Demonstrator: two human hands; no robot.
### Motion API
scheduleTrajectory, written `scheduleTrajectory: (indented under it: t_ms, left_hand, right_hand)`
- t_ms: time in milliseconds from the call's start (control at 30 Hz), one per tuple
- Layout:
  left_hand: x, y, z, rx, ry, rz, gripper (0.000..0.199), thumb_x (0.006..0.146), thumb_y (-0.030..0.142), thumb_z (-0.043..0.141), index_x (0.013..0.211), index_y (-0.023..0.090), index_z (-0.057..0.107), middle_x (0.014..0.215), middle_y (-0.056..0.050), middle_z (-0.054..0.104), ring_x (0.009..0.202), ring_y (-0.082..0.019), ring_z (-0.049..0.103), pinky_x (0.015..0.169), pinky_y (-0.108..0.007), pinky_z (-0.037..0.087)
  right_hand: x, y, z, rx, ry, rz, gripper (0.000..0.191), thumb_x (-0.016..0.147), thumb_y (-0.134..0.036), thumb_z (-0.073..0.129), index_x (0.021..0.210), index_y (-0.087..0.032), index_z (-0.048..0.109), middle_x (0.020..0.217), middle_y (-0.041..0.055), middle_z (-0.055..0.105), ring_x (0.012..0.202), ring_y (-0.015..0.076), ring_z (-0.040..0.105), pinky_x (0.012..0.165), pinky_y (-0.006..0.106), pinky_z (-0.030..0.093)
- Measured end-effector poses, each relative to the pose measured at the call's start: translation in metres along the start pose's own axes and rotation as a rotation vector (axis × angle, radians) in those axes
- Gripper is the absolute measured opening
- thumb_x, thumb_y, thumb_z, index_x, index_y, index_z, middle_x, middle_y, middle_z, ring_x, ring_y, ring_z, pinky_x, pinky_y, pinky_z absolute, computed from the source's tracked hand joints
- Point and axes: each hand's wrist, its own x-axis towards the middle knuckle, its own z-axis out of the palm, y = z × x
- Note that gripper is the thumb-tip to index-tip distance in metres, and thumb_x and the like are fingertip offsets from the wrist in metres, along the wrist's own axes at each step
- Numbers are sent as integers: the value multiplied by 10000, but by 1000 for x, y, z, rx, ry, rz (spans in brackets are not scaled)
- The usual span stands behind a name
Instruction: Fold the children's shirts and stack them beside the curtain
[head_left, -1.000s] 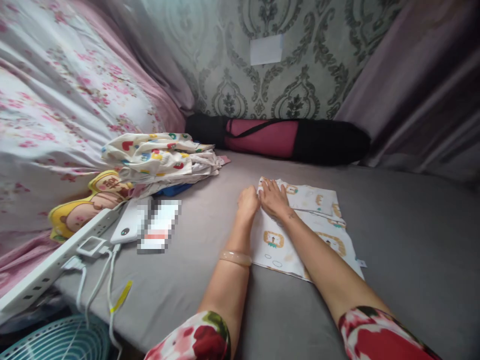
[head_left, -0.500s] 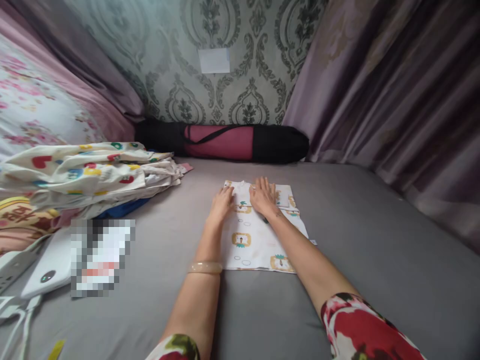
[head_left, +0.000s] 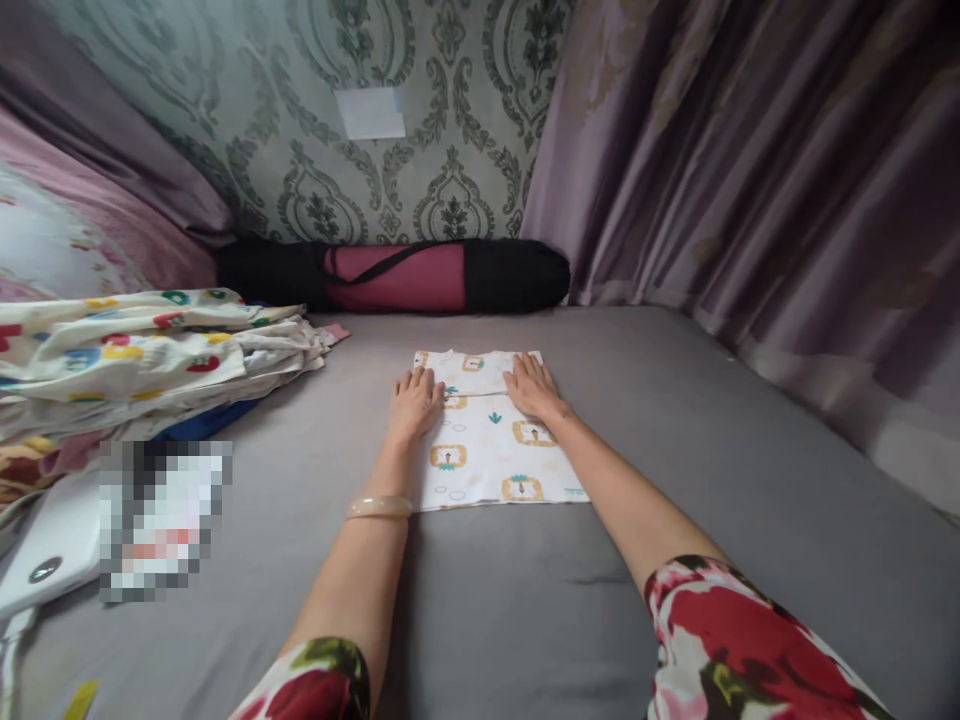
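A white garment (head_left: 487,450) printed with yellow lion-like faces and small teal leaves lies flat in front of me on the grey sheet. Its far part is folded over, making a band across the top. My left hand (head_left: 418,402) rests palm down on the left edge of that band, fingers stretched out. On the right edge, my right hand (head_left: 534,385) presses flat with its fingers spread a little. Neither hand grips the cloth. A pale bangle (head_left: 379,507) circles my left wrist.
A heap of printed clothes (head_left: 142,350) lies at the left. Nearer are a white device (head_left: 52,540) with a cable and a blurred-out item (head_left: 169,520). A long black and maroon bag (head_left: 397,275) lies along the wall; a purple curtain (head_left: 675,150) hangs right.
My right hand has slid outward to the garment's right edge, and the band's right side now lies flatter and straighter. The left hand stays at the left edge. The view has swung right.
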Motion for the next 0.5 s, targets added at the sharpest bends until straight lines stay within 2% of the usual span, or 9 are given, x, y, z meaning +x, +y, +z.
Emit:
scheduleTrajectory:
  t_ms: [133,200,300,400,500]
  left_hand:
    - [0,-1,2,-41,88,26,406,985,336,291,1286,188,521,1465,-125,449,1338,-284,410,1115,-476,297]
    - [1,-3,2,-85,116,-18,409,977,297,310,1305,147,502,1439,-170,452,1290,-282,462,1085,-448,346]
    - [-2,-11,0,-94,127,-76,474,942,296,410,1361,77,438,1430,-229,421,1296,-303,450,1061,-409,372]
    - [-17,-22,-7,-17,100,-80,539,927,375,453,1363,59,432,1394,-255,438,1284,-360,442,1039,-456,372]
    - [-40,-34,-20,76,63,-88,608,911,415,471,1373,25,407,1311,-276,498,1242,-389,469,1007,-477,380]
  right_hand:
    - [-35,13,-4,-17,-36,-122,635,997,-435,244,1536,-99,218,1615,143,103,1484,271,66,1191,431,109]
    - [-59,19,-5,-17,-57,-184,632,995,-440,245,1533,-109,233,1613,138,112,1485,266,66,1193,440,103]
    - [-98,32,-7,6,-99,-224,636,998,-450,222,1531,-104,241,1608,151,134,1482,272,93,1192,447,127]
    - [-134,49,-13,22,-133,-245,637,993,-460,257,1526,-112,258,1601,161,168,1476,283,133,1191,447,140]
    - [-166,62,-23,54,-125,-287,620,983,-459,318,1515,-142,289,1583,156,235,1454,280,219,1171,417,211]
